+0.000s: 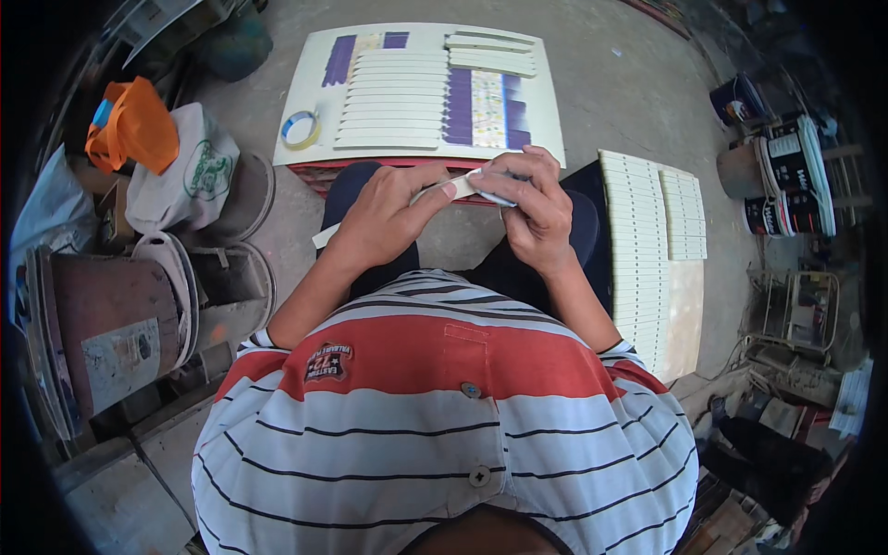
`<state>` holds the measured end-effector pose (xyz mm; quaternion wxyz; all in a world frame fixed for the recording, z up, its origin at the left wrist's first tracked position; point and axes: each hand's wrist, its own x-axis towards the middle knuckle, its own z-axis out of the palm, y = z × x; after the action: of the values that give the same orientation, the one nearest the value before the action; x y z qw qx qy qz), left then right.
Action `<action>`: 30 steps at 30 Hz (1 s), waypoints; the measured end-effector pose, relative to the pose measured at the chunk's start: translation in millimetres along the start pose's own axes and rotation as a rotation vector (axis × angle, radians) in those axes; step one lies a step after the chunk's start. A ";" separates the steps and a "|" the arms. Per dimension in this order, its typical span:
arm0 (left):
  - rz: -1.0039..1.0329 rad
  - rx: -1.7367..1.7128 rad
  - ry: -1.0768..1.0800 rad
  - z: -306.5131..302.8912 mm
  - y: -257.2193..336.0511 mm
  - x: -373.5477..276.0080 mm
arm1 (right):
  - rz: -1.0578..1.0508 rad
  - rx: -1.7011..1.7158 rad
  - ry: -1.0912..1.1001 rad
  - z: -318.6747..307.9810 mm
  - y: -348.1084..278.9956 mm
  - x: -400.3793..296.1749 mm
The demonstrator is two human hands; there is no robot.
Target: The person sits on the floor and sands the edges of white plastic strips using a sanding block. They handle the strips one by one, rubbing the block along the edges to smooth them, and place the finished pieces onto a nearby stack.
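My left hand [388,211] pinches a pale flat strip [463,187] between thumb and fingers above my lap. One end of the strip shows beyond my left wrist, over the thigh. At its other end, my right hand [533,201] closes on a small whitish folded piece [498,199], perhaps cloth or abrasive paper, pressed against the strip. My right fingers partly cover that contact. Just ahead lies a white board [305,90] carrying a row of similar pale strips [395,97], a smaller stack of strips [491,54] and purple-marked patches [459,111].
A tape roll [316,139] lies at the board's left. To my right, many small-holed strips [635,257] cover a panel [683,312]. Paint buckets [798,177] stand farther right. Bins [243,201], a white bag [184,170] and an orange bag [142,121] crowd the left.
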<state>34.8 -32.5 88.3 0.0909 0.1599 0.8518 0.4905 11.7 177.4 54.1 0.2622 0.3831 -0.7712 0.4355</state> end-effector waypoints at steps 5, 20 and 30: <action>0.065 0.010 -0.040 20.8 11.4 20.6 | 0.037 0.017 0.095 -25.6 2.6 -14.3; 0.084 -0.038 -0.108 43.4 24.1 49.6 | 0.155 -0.193 0.106 -69.4 8.3 -41.3; 0.121 -0.110 0.045 33.4 1.6 31.3 | -0.100 -0.480 0.108 -18.8 -9.1 -21.1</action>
<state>16.2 6.5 72.9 0.0503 0.1948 0.8142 0.5446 32.6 198.4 51.9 0.4078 0.3239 -0.8174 0.2462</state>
